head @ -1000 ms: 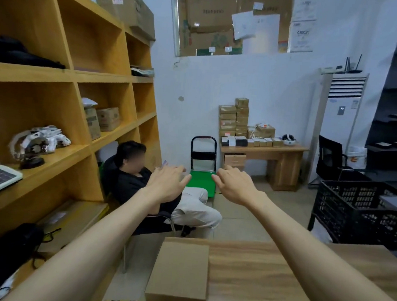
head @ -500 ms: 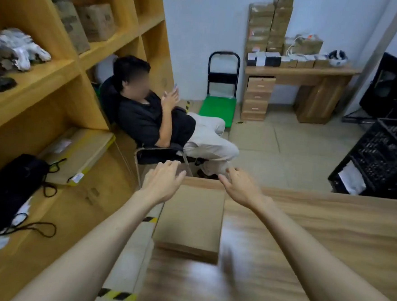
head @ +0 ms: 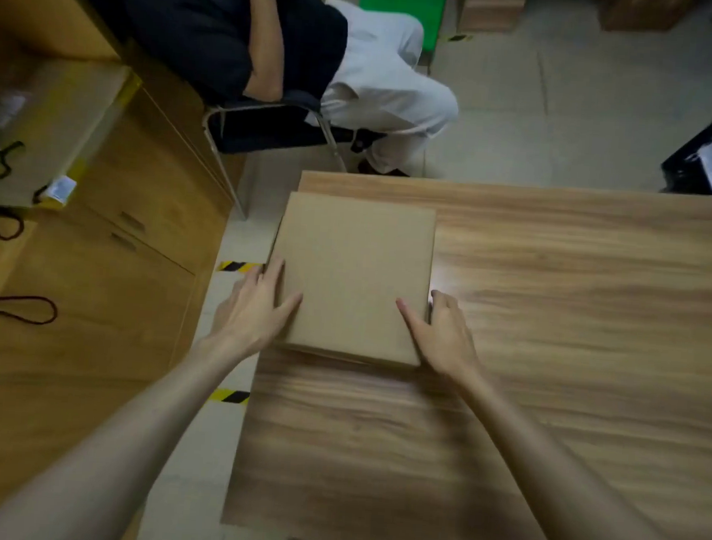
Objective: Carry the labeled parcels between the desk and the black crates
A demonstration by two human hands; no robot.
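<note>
Flat cardboard parcel [head: 354,276] at the far left corner of the wooden tabletop [head: 552,325], its left edge slightly overhanging. No label visible on the upper face. Left hand [head: 254,309] pressed to the parcel's near-left edge, thumb across the top, fingers [head: 272,270] spread along the side. Right hand [head: 444,333] at the near-right edge, index finger on top, remaining fingers curled against the right side. Both hands partly open and touching the cardboard; not yet a closed grip, parcel flat on the wood.

Step in hand, by the look of it: taking hold for a pickup from the tabletop. Next move likely calling for fingers under both side edges, an even lift, then a turn rightward toward the black crate [head: 708,147], only partly in view at the right edge. Seated person [head: 302,51] just beyond the tabletop's far end: some clearance needed.
</note>
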